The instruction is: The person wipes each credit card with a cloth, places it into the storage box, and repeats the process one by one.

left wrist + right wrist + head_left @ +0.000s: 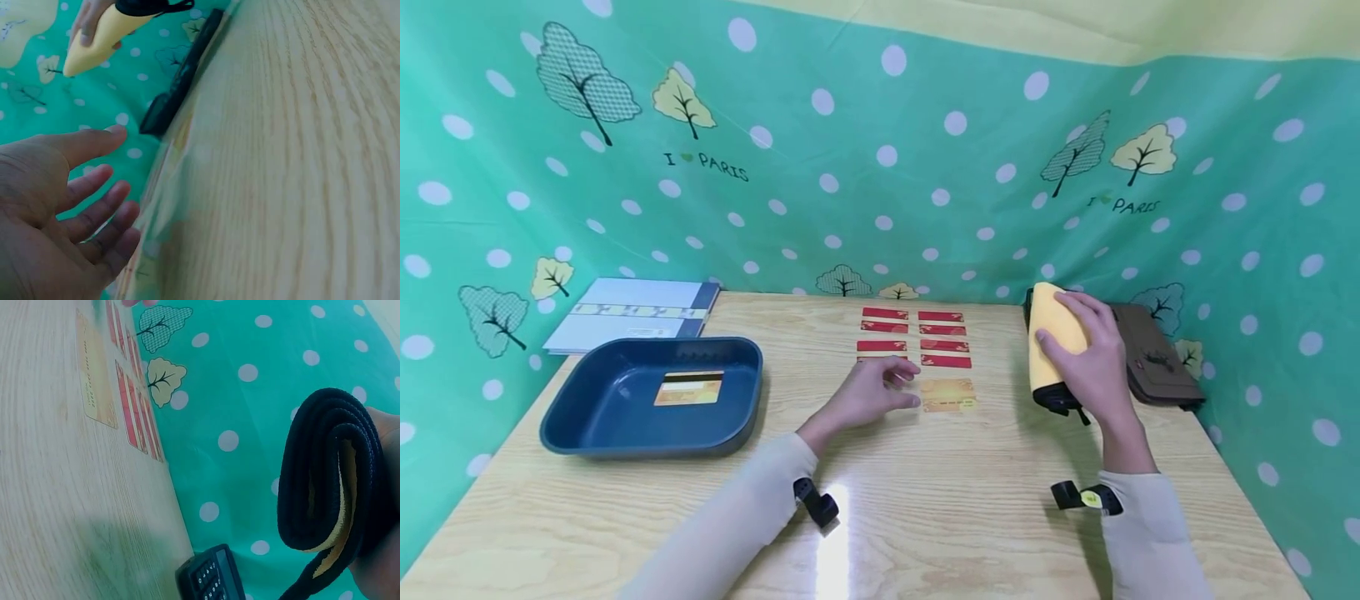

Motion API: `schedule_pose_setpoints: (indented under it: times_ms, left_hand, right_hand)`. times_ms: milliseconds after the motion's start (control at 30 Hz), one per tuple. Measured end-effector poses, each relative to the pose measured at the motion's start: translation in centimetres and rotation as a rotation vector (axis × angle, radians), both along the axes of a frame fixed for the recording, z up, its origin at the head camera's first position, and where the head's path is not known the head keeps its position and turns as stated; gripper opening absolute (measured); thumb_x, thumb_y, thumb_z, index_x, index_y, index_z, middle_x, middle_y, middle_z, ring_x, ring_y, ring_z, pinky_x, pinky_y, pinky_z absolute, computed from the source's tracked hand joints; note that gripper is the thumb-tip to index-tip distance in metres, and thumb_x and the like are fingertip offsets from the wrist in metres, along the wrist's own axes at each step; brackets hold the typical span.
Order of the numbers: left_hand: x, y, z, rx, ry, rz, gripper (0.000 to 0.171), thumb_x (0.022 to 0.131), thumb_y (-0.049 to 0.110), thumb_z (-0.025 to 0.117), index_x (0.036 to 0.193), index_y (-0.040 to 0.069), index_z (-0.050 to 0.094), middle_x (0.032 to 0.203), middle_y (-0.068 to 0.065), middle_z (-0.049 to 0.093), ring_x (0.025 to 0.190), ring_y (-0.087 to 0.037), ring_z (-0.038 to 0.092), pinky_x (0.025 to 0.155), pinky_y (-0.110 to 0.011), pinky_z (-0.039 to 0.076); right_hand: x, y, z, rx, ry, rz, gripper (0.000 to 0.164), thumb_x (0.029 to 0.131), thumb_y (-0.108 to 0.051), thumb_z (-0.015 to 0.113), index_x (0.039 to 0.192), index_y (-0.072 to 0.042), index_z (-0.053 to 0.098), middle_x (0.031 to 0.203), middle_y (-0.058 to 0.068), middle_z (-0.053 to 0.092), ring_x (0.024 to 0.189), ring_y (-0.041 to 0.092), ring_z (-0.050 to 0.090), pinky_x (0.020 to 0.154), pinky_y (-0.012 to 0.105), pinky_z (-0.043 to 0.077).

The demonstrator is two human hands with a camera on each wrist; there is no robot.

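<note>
My right hand (1093, 354) grips a folded yellow cloth (1045, 342) with black edging, its layers showing end-on as a folded cloth (325, 475) in the right wrist view. The cloth is raised above the table at the right. At the middle, my left hand (872, 392) hovers with relaxed fingers and holds nothing; in the left wrist view this hand (75, 200) shows its palm. Just right of its fingertips lies a gold bank card (949, 395). Several red cards (943, 330) lie in two columns behind it, one partly hidden by the left hand.
A blue tray (587, 442) at the left contains another gold card (689, 388). Behind it lies a pale blue folder (632, 304). At the right, a brown bag or case (1157, 358) lies flat. A black calculator (212, 575) lies near the cloth. Patterned green fabric (880, 192) surrounds the table.
</note>
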State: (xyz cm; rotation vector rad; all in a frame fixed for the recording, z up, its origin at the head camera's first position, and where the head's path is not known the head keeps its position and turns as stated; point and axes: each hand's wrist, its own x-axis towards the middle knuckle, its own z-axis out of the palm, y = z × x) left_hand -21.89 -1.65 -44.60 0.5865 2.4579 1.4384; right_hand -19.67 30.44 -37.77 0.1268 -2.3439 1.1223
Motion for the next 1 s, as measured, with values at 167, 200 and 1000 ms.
schedule_pose_setpoints:
  times_ms: [167, 200, 1000]
  left_hand:
    - [-0.2, 1.5, -0.5, -0.074, 0.004, 0.034, 0.054, 0.081, 0.026, 0.089, 0.129, 0.012, 0.069, 0.119, -0.004, 0.072, 0.108, -0.021, 0.064, 0.098, -0.037, 0.056]
    - [-0.2, 1.8, -0.6, -0.091, 0.006, 0.044, 0.055, 0.080, 0.027, 0.090, 0.129, 0.013, 0.069, 0.120, -0.004, 0.072, 0.109, -0.021, 0.064, 0.099, -0.038, 0.055]
    - [0.2, 3.2, -1.4, -0.355, 0.200, 0.071, 0.049, 0.077, 0.039, 0.091, 0.118, 0.017, 0.075, 0.094, 0.002, 0.061, 0.090, -0.017, 0.051, 0.089, -0.041, 0.041]
  right_hand:
    - [0.0, 0.3, -0.1, 0.000, -0.005, -0.016, 0.060, 0.086, -0.009, 0.080, 0.143, -0.019, 0.063, 0.149, 0.011, 0.052, 0.130, 0.029, 0.049, 0.087, 0.018, 0.033]
    - [0.0, 0.3, -0.1, 0.001, -0.008, -0.020, 0.060, 0.086, -0.009, 0.081, 0.143, -0.020, 0.063, 0.150, 0.011, 0.052, 0.129, 0.027, 0.049, 0.087, 0.019, 0.033]
    - [0.4, 1.4, 0.5, -0.045, -0.058, -0.103, 0.059, 0.089, -0.017, 0.078, 0.145, -0.025, 0.061, 0.151, 0.007, 0.049, 0.120, 0.008, 0.043, 0.087, 0.021, 0.035]
